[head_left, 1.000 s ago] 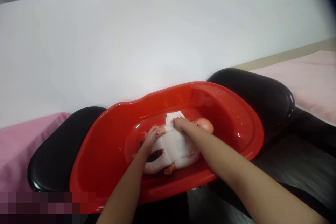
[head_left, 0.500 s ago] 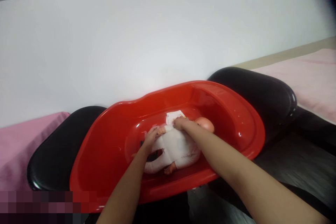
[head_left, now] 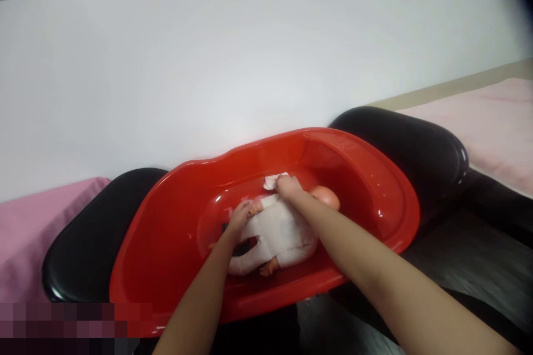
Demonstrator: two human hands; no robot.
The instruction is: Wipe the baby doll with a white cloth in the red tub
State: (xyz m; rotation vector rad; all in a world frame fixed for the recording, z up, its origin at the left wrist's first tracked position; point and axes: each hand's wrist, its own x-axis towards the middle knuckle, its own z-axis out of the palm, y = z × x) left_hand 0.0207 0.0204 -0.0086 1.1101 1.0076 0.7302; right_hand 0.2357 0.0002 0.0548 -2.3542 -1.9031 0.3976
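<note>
A baby doll in white clothing lies inside a red baby bathtub, its head toward the right. My left hand is at the doll's side, fingers curled against its small arm and hand. Over the doll's upper body reaches my right hand, closed on a small white cloth with a faint print. The cloth is bunched, and part of it is hidden under my fingers. My right forearm covers part of the doll's chest and neck.
Black rounded seats or supports stand left and right of the tub. A pink-covered surface is at far left, a paler pink one at far right. A white wall rises behind.
My right hand has moved slightly up and away from the doll's body, gathering the cloth, which lay flatter before. My left hand and the doll have stayed in place.
</note>
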